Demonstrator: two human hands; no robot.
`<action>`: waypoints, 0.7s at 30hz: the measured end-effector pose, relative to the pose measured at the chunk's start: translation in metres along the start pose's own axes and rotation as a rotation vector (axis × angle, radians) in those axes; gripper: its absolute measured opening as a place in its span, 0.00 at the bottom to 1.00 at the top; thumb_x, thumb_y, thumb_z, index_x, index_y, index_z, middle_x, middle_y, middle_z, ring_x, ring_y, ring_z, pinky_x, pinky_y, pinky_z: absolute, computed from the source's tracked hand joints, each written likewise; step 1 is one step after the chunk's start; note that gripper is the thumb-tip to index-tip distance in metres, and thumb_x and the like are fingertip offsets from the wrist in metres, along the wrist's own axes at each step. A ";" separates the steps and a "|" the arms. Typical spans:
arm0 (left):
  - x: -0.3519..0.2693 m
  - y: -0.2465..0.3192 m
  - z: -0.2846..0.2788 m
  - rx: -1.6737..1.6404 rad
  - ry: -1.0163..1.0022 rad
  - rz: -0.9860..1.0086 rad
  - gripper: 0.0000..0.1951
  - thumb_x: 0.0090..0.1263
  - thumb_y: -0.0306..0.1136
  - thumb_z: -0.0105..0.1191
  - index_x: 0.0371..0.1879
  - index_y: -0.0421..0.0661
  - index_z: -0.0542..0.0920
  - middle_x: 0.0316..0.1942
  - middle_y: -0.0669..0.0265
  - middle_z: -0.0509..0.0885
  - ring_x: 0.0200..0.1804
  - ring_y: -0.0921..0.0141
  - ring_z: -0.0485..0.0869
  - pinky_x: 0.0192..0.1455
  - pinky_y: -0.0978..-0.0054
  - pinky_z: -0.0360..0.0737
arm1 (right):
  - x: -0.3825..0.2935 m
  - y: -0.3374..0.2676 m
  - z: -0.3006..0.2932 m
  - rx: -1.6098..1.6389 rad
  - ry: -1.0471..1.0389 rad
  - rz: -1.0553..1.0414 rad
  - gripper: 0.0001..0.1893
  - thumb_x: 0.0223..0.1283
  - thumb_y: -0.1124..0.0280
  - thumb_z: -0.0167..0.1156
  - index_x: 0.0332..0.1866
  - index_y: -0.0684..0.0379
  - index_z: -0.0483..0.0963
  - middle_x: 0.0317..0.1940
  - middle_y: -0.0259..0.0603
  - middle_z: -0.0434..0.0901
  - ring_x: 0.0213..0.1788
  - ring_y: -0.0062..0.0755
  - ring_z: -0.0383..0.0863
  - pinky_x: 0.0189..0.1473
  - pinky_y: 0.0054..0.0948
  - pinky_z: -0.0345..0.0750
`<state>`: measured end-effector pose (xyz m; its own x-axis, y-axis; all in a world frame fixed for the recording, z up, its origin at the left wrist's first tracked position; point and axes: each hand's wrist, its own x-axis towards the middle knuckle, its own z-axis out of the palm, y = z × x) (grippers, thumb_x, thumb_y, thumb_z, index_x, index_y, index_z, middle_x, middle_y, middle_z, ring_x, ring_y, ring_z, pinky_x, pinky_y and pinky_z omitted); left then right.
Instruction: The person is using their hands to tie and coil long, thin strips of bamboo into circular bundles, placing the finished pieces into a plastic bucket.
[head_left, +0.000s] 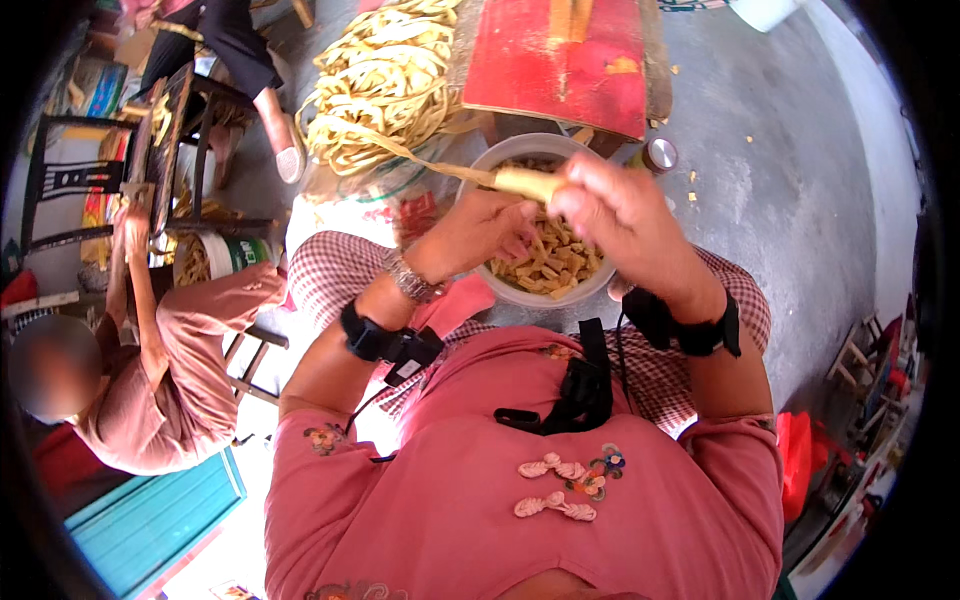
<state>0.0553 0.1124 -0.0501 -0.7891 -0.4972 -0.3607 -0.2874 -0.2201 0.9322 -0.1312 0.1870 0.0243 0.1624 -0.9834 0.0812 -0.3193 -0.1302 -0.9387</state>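
My right hand (619, 217) grips one end of a thick, pale yellow roll or folded strip (525, 182) above a white round tub (491, 289). From the roll's other end a long flat strip (442, 169) runs left to a big heap of similar yellow strips (382, 82). My left hand (487, 229) is just under the roll, fingers partly curled over the tub; whether it touches the roll or holds anything is unclear. Many short yellow-brown cut pieces (555, 262) lie in the tub.
Beyond the tub stands a red board (555, 67) on a low support. A jar with a metallic lid (661, 154) is on the floor beside it. To the left, a co-worker (165, 360) sits near a wooden bench, with a white bucket (225, 255) of yellow pieces. Another person's legs (247, 67) show beyond.
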 end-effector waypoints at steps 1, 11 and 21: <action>-0.002 -0.001 0.004 -0.237 0.009 -0.076 0.18 0.74 0.45 0.45 0.42 0.40 0.78 0.31 0.64 0.82 0.31 0.73 0.81 0.30 0.78 0.78 | -0.003 0.000 0.006 -0.003 -0.050 -0.049 0.15 0.67 0.61 0.49 0.32 0.63 0.71 0.19 0.35 0.68 0.23 0.23 0.69 0.27 0.25 0.66; -0.029 0.025 0.006 -0.646 0.302 0.019 0.16 0.76 0.41 0.37 0.43 0.40 0.73 0.25 0.62 0.77 0.26 0.72 0.76 0.31 0.75 0.75 | -0.022 -0.005 0.037 0.218 -0.410 -0.043 0.14 0.69 0.62 0.49 0.34 0.63 0.71 0.20 0.40 0.72 0.23 0.32 0.75 0.25 0.29 0.68; -0.082 0.095 0.050 0.000 -0.246 0.273 0.12 0.75 0.36 0.41 0.30 0.42 0.71 0.18 0.72 0.68 0.16 0.79 0.64 0.18 0.80 0.59 | -0.024 -0.009 0.035 0.276 0.369 -0.458 0.12 0.70 0.68 0.45 0.37 0.66 0.72 0.33 0.39 0.79 0.35 0.25 0.78 0.39 0.25 0.75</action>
<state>0.0653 0.1739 0.0694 -0.9436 -0.3211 -0.0806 -0.0483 -0.1073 0.9931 -0.0994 0.2158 0.0190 -0.1214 -0.8212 0.5575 -0.0346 -0.5578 -0.8292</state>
